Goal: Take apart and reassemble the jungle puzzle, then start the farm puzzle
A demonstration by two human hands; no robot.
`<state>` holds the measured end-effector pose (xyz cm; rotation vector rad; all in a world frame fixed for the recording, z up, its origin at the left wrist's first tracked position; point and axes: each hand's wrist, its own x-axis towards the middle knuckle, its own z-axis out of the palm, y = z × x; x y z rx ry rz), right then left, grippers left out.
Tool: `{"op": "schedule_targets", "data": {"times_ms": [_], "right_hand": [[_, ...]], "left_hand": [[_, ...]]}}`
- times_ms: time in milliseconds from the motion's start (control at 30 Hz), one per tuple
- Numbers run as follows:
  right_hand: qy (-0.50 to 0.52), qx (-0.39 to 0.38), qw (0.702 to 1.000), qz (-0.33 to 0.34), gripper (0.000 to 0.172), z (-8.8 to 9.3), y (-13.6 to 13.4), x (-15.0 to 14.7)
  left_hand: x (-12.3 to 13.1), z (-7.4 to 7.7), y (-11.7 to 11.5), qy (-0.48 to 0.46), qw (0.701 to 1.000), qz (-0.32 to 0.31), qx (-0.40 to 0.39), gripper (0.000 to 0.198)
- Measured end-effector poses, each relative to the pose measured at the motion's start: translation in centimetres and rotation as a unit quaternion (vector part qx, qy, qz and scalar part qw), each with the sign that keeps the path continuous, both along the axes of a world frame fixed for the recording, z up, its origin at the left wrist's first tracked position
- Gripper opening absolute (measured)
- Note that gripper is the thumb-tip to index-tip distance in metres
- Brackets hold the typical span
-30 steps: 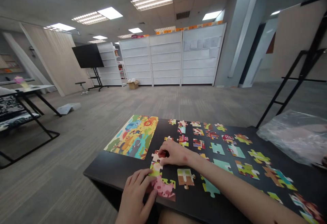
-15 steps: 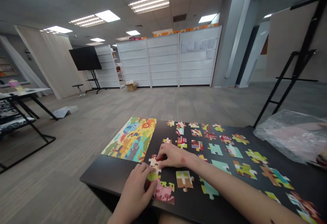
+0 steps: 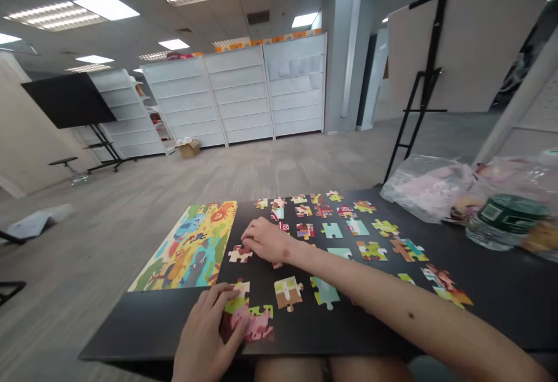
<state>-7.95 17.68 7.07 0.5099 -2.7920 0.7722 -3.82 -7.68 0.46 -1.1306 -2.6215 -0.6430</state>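
Observation:
My left hand rests at the near edge of the dark table, its thumb and curved fingers bracing a small cluster of joined jigsaw pieces, pink and green. Part of that cluster is hidden under the fingers. Farther out, my right hand is curled, fingertips at the right edge of a cream-and-brown jigsaw piece. That piece lies apart from the cluster. Just right of the cluster is a brown, green and white piece. Beside both hands, on the left, lies a colourful animal picture sheet.
Several loose jigsaw pieces spread across the table, some under my right forearm. On the right stand a plastic bag and a green-labelled clear container. An easel rises behind the table.
My view has turned right. My right hand has moved away from the joined cluster, farther out, and a separate piece now shows at its fingertips. My left hand stays at the cluster.

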Motion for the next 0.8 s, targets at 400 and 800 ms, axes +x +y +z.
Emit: {"op": "schedule_targets", "data": {"times_ms": [400,800], "right_hand": [[-0.085,0.033,0.994,-0.052,0.036,-1.9,2.3,14.9],[-0.07,0.012,0.981,-0.183,0.03,-3.1,-1.6,18.7]], "left_hand": [[0.3,0.0,0.1,-0.027,0.999,0.013,-0.019,0.04],[1.0,1.4,0.4,-0.054,0.998,0.015,-0.012,0.041]]}}
